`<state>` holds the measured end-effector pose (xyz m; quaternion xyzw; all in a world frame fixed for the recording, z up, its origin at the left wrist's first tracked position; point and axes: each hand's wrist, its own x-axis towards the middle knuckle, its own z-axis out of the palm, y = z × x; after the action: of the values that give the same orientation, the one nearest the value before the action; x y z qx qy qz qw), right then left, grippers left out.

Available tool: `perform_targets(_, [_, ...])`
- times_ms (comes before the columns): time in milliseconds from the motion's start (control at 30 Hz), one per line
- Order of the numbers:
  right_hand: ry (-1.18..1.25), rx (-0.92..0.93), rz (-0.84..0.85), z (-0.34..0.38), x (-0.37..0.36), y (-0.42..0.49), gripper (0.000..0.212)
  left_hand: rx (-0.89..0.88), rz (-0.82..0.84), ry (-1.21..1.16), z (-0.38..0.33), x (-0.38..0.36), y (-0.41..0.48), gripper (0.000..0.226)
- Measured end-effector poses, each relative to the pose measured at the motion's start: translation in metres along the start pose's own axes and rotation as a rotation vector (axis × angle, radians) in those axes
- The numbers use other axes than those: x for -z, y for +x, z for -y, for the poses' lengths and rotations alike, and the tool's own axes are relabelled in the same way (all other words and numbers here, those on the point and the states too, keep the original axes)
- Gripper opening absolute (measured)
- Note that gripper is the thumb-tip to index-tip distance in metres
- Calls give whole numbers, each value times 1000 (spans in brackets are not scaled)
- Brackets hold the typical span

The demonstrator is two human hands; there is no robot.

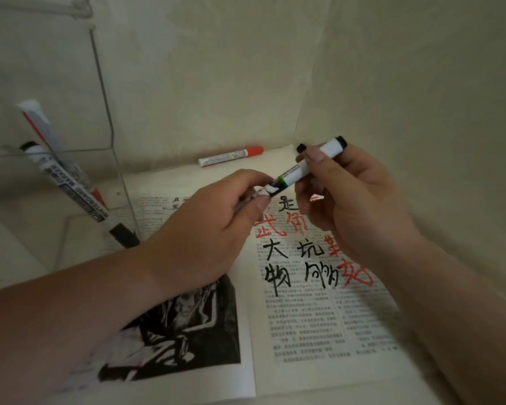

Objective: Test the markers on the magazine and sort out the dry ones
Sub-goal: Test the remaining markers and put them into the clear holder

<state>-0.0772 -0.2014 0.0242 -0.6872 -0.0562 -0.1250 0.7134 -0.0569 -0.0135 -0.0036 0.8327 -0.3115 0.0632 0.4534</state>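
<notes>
With right hand (pixel 357 206) clamped round the white plastic black-ended whiteboard marker (pixel 319 157) over the 12 o'clock edge of the open printed paper magazine (pixel 304 317), and left hand (pixel 205 226) pinching its 8 o'clock end, draw straight along the barrel axis, avoiding sideways twist.

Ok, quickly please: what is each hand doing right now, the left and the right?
Left hand: closed, pinching the cap end of the marker.
Right hand: closed, holding the barrel of the same marker.
</notes>
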Motion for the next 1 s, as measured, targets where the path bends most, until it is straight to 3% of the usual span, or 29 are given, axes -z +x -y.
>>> perform_targets(333, [-60,3,154,-10,-6,-13,13,4,161,71,-3,3,-2,27])
perform_targets(667, [37,20,141,-5,-13,-19,18,-34,77,95,-7,9,2,35])
perform_targets(733, [74,18,93,-4,-13,-19,14,-32,58,73,-8,10,1,33])
perform_targets(867, [162,28,-211,-3,-4,-10,26,30,143,27,-1,8,-3,31])
perform_targets(1000, [80,-10,-312,-5,15,-2,37,47,385,432,5,11,1,39])
